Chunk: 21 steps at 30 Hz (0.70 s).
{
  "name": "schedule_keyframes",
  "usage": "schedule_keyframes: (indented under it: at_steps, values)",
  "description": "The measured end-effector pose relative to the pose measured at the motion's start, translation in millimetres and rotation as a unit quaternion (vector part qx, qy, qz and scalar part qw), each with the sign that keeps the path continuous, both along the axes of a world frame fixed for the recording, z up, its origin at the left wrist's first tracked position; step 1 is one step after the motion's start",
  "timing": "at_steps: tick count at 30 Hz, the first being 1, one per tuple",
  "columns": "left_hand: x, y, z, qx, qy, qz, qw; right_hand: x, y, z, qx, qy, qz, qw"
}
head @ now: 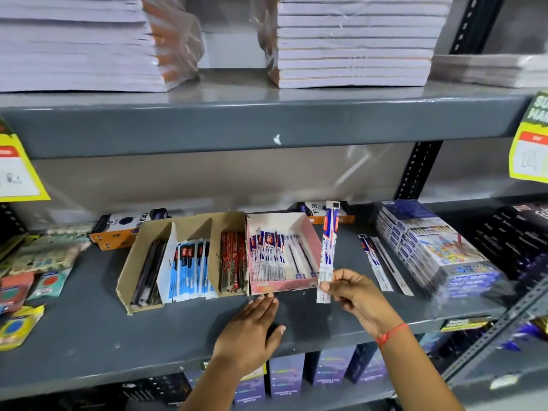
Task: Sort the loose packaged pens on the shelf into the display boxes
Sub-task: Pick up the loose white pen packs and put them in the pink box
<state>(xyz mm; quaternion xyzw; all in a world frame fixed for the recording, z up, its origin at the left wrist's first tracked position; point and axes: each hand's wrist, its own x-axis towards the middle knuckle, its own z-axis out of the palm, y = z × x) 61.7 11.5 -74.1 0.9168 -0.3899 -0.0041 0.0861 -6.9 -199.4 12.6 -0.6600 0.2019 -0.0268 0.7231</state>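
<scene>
My right hand (pixel 354 292) pinches the lower end of a packaged pen (pixel 328 247) in a white, blue and red wrapper, held upright just right of the pink display box (pixel 310 232). That box holds several similar pens. Left of it stands a brown cardboard display box (pixel 139 247) with compartments of black, blue and red packaged pens. My left hand (pixel 252 330) rests flat on the grey shelf (pixel 89 336), fingertips touching the pink box's front edge. Two loose packaged pens (pixel 375 262) lie on the shelf to the right.
Blue boxed sets (pixel 430 247) are stacked at the right, dark packs (pixel 516 238) beyond them. Orange and black boxes (pixel 124 226) sit behind the cardboard box. Blister packs (pixel 38 262) crowd the left. Notebook stacks (pixel 353 40) fill the shelf above.
</scene>
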Motion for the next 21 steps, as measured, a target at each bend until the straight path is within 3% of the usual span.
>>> schedule_keyframes:
  at_steps: [7,13,17,21]
  values:
    - [3.7,30.0,-0.8,-0.036,-0.018,0.03,0.999,38.1,15.6,23.3,-0.064,-0.023,-0.008,0.998]
    - [10.9,66.7,-0.7,-0.068,-0.003,0.119,0.991,93.8,46.7,19.1,-0.158,0.069,0.015,0.985]
    - [9.7,66.8,-2.1,-0.07,-0.02,0.119,0.99,118.0,64.3,8.1,-0.274,0.131,0.066,0.95]
    - [9.1,68.3,-2.1,-0.065,-0.035,0.12,0.99,131.3,70.3,-3.6,-0.32,0.152,0.072,0.932]
